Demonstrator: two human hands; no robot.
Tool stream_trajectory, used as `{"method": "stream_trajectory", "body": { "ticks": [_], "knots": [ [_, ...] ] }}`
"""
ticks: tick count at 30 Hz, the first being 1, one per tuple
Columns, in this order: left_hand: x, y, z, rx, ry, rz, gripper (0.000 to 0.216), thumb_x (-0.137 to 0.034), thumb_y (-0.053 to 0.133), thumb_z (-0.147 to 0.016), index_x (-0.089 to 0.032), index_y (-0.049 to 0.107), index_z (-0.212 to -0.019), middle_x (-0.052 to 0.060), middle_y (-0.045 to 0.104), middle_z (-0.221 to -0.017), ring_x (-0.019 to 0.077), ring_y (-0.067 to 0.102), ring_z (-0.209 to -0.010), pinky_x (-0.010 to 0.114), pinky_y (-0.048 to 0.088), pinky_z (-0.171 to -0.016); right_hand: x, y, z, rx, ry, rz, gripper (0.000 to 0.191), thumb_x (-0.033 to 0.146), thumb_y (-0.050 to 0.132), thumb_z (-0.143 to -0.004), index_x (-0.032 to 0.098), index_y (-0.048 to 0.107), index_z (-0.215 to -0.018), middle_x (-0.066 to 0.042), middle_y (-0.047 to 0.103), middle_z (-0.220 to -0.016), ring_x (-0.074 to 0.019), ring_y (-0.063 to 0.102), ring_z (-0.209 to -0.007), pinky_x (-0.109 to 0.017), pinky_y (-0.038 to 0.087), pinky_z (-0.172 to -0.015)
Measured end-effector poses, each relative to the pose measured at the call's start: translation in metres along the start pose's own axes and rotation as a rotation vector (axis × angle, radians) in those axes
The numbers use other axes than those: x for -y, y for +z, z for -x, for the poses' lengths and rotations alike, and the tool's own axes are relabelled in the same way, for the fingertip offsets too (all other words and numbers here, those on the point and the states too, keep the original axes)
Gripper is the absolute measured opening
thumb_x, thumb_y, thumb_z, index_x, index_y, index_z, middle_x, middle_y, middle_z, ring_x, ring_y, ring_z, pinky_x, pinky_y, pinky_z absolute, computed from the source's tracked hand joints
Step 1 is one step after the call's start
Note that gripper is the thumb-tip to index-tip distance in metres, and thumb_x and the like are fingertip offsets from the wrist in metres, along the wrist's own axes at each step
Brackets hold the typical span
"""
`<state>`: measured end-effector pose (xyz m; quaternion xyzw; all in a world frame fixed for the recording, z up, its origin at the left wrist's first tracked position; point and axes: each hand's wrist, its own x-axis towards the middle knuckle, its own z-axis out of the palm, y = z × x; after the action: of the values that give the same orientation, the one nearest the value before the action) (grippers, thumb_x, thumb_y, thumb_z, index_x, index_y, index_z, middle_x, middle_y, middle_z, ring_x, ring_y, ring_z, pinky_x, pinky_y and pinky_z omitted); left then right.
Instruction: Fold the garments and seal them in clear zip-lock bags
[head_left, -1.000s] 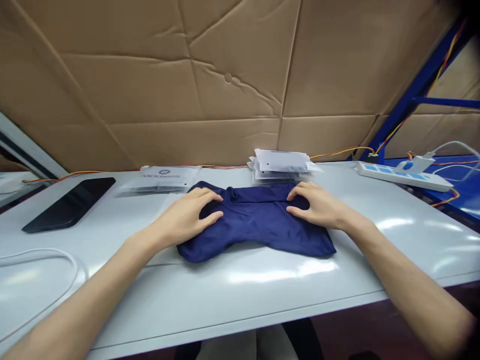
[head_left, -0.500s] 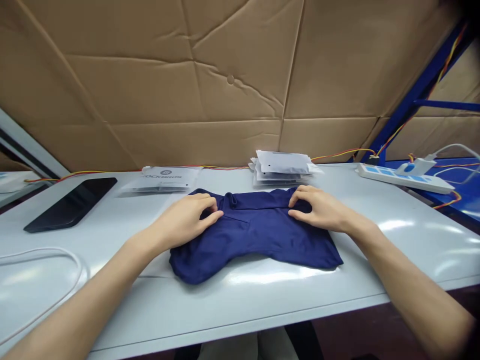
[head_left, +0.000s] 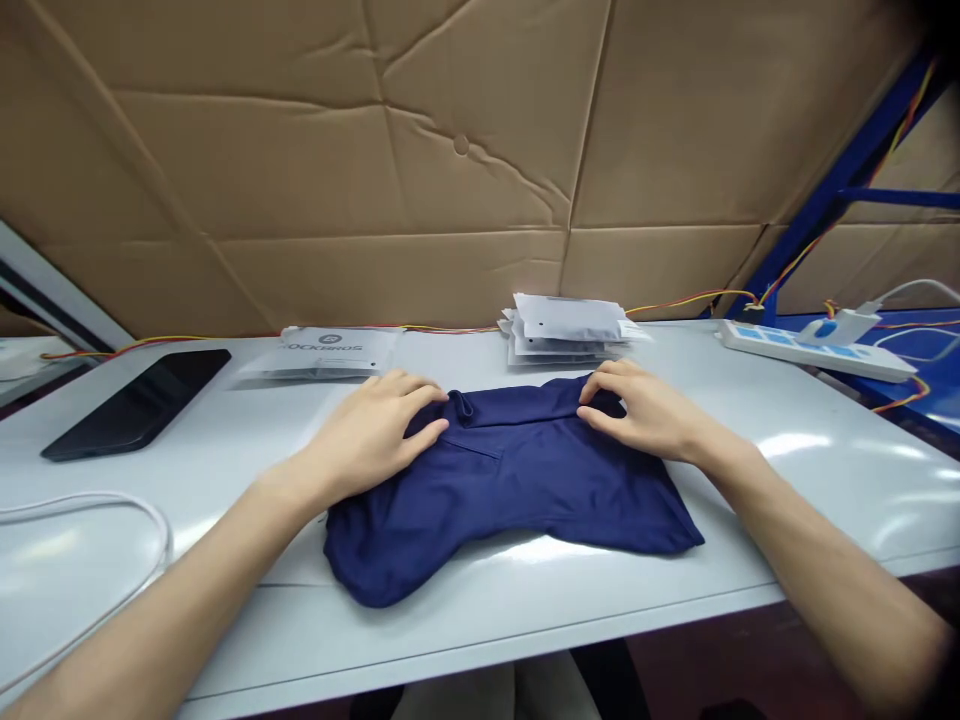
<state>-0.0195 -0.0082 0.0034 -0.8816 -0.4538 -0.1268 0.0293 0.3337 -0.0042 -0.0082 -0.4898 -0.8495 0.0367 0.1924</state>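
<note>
Your head camera, looking forward and down.
It sits close above the near edge of the desk, facing across to the far edge and the cardboard wall behind it.

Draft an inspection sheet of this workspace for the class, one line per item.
Surface: pale grey table, glossy, showing glare.
Job's things: folded navy shirt, lying flat, collar at the far side.
Clutter: stack of white packets; Rockbros packet; black tablet or phone.
Grippers: left hand and right hand, fingers on the shirt's far edge, either side of the collar.
Cables: white cable on the table; red and yellow wires along the far edge; power strip with a plug in it.
Surroundings: cardboard wall; blue metal frame.
</note>
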Motion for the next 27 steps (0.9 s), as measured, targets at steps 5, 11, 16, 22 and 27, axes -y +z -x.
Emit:
{"method": "stream_trajectory", "body": {
  "ticks": [5,11,16,22,27],
  "knots": [
    [-0.003,-0.002,0.001,0.104,-0.042,-0.009,0.041,-0.047,0.042,-0.099,-0.024,0.067,-0.123,0.007,0.070,-0.126,0.0295,0.065,-0.111,0.046,0.047,-0.100,0.001,0.000,0.000,0.018,0.005,0.007,0.016,0.037,0.060,-0.090,0.023,0.069,-0.092,-0.007,0.072,-0.098,-0.0269,0.063,-0.099,-0.041,0.050,-0.087],
    [-0.007,-0.007,0.002,0.084,-0.080,0.011,0.035,-0.048,0.047,-0.097,-0.025,0.068,-0.111,0.005,0.073,-0.114,0.0289,0.067,-0.104,0.046,0.048,-0.096,0.002,-0.003,0.001,0.068,-0.004,-0.007,0.018,0.038,0.062,-0.089,0.023,0.071,-0.095,-0.007,0.071,-0.100,-0.0256,0.064,-0.097,-0.039,0.050,-0.086],
    [-0.010,-0.001,-0.001,0.024,-0.075,-0.042,0.035,-0.046,0.049,-0.098,-0.022,0.065,-0.118,0.008,0.072,-0.112,0.0297,0.065,-0.103,0.048,0.048,-0.095,0.002,-0.008,0.003,0.112,-0.032,-0.007,0.017,0.030,0.065,-0.084,0.023,0.071,-0.098,-0.006,0.071,-0.104,-0.0253,0.064,-0.099,-0.038,0.050,-0.089],
    [-0.021,0.009,-0.013,-0.056,0.192,-0.168,0.036,-0.025,0.043,-0.101,-0.026,0.065,-0.128,0.006,0.067,-0.130,0.0282,0.058,-0.111,0.045,0.047,-0.092,0.001,-0.006,0.002,0.102,-0.022,0.013,0.012,0.023,0.060,-0.084,0.023,0.071,-0.090,-0.006,0.071,-0.097,-0.0235,0.065,-0.092,-0.036,0.049,-0.084],
    [-0.022,0.003,-0.013,-0.077,0.166,-0.151,0.026,-0.028,0.044,-0.100,-0.022,0.069,-0.100,0.006,0.074,-0.100,0.0270,0.061,-0.099,0.043,0.046,-0.088,0.001,-0.005,0.002,0.065,-0.004,0.000,0.009,0.019,0.058,-0.082,0.023,0.066,-0.082,-0.004,0.072,-0.089,-0.0220,0.065,-0.084,-0.034,0.049,-0.078]
  ]
}}
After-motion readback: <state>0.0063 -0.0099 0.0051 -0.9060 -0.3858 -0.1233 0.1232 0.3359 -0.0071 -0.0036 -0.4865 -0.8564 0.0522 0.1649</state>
